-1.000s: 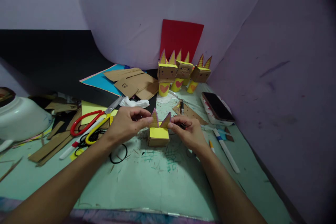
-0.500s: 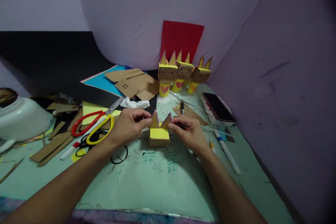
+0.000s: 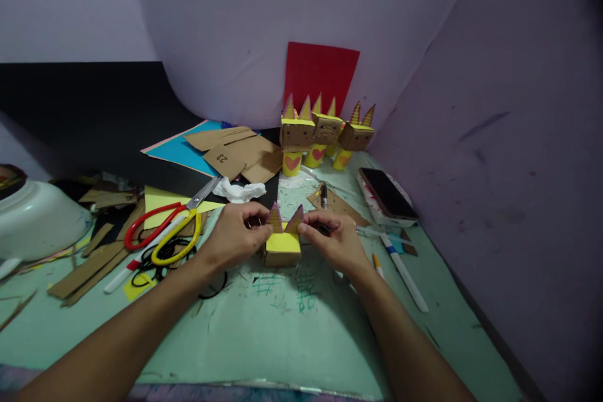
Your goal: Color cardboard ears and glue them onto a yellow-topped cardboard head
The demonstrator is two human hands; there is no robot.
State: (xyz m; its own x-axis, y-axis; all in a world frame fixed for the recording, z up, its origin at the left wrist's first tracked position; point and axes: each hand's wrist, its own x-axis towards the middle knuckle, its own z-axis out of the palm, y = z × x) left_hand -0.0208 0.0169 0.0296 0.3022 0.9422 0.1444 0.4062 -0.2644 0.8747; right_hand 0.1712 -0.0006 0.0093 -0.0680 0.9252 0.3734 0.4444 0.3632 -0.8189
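A small cardboard box (image 3: 282, 251) with a yellow top rests on the green table, with two pointed cardboard ears edged in purple standing at its back. My left hand (image 3: 238, 232) pinches the left ear (image 3: 275, 218) between thumb and fingertips. On the other side, my right hand (image 3: 332, 235) has its thumb and fingers closed on the right ear (image 3: 294, 220). Farther back stand several finished-looking figures (image 3: 298, 135) with box heads, striped ears and yellow bodies with hearts.
Scissors (image 3: 176, 217) with red and yellow handles lie left, by cardboard strips (image 3: 89, 270) and black cord. A phone (image 3: 389, 193) and a white marker (image 3: 405, 273) are at right. Red card (image 3: 323, 72) leans on the wall behind crumpled tissue (image 3: 239, 190).
The camera view has shifted slightly, so the scene sits a little lower and more to the left. Both hands keep their hold on the ears.
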